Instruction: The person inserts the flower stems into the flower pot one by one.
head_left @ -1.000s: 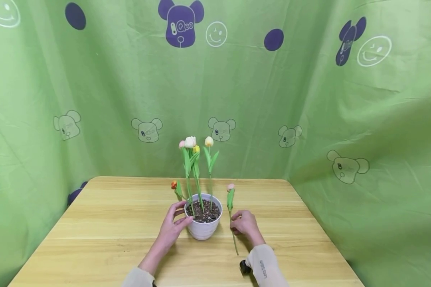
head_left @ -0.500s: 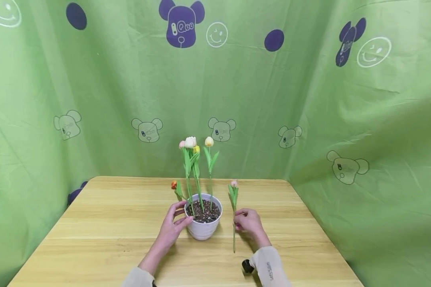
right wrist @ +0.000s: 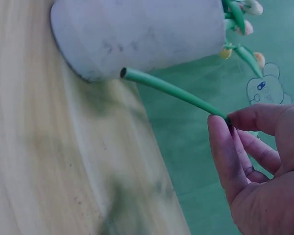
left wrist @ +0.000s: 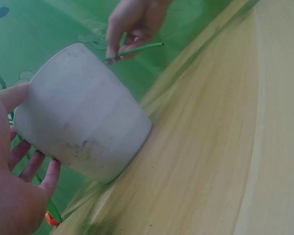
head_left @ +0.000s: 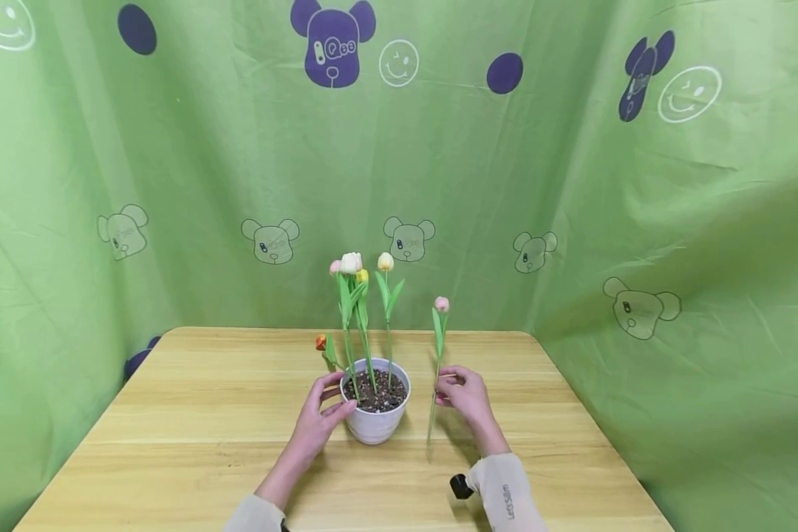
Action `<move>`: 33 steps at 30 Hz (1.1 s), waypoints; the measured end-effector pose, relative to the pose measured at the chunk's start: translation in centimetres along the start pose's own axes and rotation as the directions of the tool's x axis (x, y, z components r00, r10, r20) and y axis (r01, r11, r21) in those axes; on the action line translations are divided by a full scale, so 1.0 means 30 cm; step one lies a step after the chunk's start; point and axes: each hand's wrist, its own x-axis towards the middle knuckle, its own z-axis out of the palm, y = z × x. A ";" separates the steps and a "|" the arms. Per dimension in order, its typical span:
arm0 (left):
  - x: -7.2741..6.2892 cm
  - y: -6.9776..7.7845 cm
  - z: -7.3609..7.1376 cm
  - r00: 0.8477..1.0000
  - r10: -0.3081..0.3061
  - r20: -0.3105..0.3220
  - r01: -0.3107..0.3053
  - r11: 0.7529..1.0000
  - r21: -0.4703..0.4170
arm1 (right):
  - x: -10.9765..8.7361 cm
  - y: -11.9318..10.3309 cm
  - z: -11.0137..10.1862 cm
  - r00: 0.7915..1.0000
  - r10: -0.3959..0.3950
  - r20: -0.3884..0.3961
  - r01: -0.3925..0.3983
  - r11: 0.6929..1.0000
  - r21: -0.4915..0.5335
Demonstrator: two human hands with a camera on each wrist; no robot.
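A white flower pot (head_left: 374, 426) filled with dark soil stands on the table. My left hand (head_left: 318, 415) holds its left side, thumb near the front rim and fingers spread along the wall, as the left wrist view confirms. Between thumb and fingertips, my right hand (head_left: 467, 393) pinches the green stem of a pink tulip (head_left: 442, 304) to the right of the pot. That tulip is nearly upright, bloom on top; its bare stem end (right wrist: 157, 83) shows in the right wrist view. A white tulip (head_left: 351, 263), a yellow tulip (head_left: 362, 276) and others rise from the soil.
An orange-red tulip (head_left: 321, 342) is low behind the pot's left side, its lower stem hidden. The wooden table (head_left: 193, 414) has a green patterned curtain (head_left: 465, 170) at its back and sides. Soil crumbs (right wrist: 78, 200) lie on the tabletop.
My right hand has lifted the pink tulip off the table and moved slightly right and away from me; the bloom is higher. My left hand has stayed on the pot.
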 end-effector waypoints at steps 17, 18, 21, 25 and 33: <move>0.006 -0.010 -0.002 1.000 0.027 -0.001 -0.027 1.000 0.007 | -0.019 -0.095 0.009 0.998 -0.054 0.012 0.053 0.997 0.063; 0.006 -0.010 -0.002 1.000 0.030 -0.001 -0.030 0.999 0.010 | -0.020 -0.101 0.010 0.998 -0.057 0.015 0.056 0.996 0.064; 0.006 -0.010 -0.003 0.999 0.043 0.000 -0.043 0.999 0.017 | -0.019 -0.105 0.012 0.998 -0.062 0.022 0.060 0.996 0.062; 0.004 -0.007 0.000 0.999 0.035 0.001 -0.035 0.999 0.004 | -0.020 -0.096 0.012 0.999 -0.045 0.021 0.044 0.997 0.061; 0.002 -0.005 -0.002 0.999 0.036 0.002 -0.036 0.999 0.005 | -0.030 -0.141 0.026 0.993 -0.114 -0.005 0.113 0.981 0.156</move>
